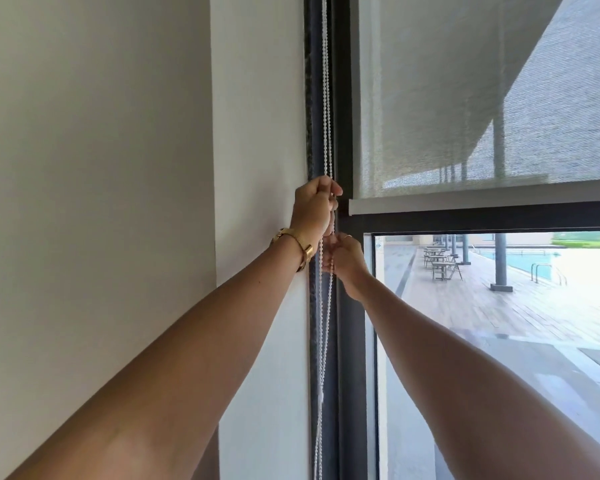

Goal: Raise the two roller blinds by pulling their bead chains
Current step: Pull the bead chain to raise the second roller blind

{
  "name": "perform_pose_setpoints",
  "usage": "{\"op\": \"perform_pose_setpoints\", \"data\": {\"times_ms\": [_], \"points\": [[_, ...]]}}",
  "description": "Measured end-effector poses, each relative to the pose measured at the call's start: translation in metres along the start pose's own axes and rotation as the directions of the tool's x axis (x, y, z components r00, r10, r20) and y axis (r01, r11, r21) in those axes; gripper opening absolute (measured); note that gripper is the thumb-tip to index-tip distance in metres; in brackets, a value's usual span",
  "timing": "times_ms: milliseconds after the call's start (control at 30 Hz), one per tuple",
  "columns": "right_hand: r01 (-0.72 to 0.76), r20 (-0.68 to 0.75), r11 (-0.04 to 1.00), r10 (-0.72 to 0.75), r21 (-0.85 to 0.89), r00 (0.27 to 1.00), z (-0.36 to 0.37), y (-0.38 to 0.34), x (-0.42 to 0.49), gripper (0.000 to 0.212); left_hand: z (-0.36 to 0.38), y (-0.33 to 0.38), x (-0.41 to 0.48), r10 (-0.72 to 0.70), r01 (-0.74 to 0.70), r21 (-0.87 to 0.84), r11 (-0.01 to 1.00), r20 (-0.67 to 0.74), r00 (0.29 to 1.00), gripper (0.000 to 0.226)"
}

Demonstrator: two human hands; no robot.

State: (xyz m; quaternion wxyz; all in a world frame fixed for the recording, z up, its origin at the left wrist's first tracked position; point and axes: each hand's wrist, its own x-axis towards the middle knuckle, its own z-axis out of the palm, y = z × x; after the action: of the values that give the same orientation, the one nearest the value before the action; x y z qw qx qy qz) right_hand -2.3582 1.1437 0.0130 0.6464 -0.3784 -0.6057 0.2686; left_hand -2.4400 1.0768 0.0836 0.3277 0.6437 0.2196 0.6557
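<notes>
A white bead chain (327, 98) hangs in a double strand along the dark window frame, left of the glass. My left hand (314, 206) is closed on the chain at about mid-height, with a gold bracelet on its wrist. Just below it, my right hand (343, 259) grips the same chain. A grey mesh roller blind (465, 98) covers the upper window; its white bottom bar (482, 202) sits level with the frame's horizontal crossbar. Only one blind is in view.
A white wall (118, 168) fills the left side, with a projecting white pillar (260, 133) beside the dark frame (343, 98). Through the lower pane (499, 323) I see a paved terrace, tables with chairs and a pool.
</notes>
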Motion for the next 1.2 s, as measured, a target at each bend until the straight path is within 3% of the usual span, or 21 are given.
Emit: {"op": "perform_pose_setpoints", "data": {"times_ms": [133, 333, 500, 767, 1033, 1200], "points": [[0.094, -0.072, 0.984, -0.105, -0.149, 0.992, -0.009, 0.016, -0.014, 0.036, -0.007, -0.002, 0.006, -0.016, 0.016, -0.002, 1.000, -0.052, 0.999, 0.038], [0.073, -0.145, 0.971, -0.108, -0.227, 0.984, -0.021, 0.036, -0.030, 0.033, -0.004, 0.013, 0.013, 0.005, -0.006, -0.044, 0.999, -0.037, 0.999, 0.038], [0.067, -0.152, 0.975, -0.100, -0.212, 0.983, -0.022, 0.047, -0.036, 0.033, -0.001, 0.020, 0.018, 0.050, -0.050, -0.037, 0.998, -0.014, 0.999, 0.039], [0.024, -0.065, 0.991, -0.032, -0.131, 0.997, -0.022, 0.029, -0.031, 0.040, -0.008, 0.003, 0.010, -0.008, 0.008, -0.080, 0.997, -0.008, 1.000, 0.037], [-0.039, 0.009, 0.994, 0.040, -0.105, 0.999, -0.022, 0.040, -0.042, 0.022, -0.012, 0.001, 0.002, -0.004, 0.005, -0.051, 0.999, 0.010, 1.000, 0.037], [-0.074, 0.003, 0.991, 0.074, -0.115, 0.997, -0.027, 0.052, -0.060, 0.022, -0.010, 0.001, -0.002, -0.009, 0.010, -0.055, 0.998, 0.013, 1.000, 0.041]]}}
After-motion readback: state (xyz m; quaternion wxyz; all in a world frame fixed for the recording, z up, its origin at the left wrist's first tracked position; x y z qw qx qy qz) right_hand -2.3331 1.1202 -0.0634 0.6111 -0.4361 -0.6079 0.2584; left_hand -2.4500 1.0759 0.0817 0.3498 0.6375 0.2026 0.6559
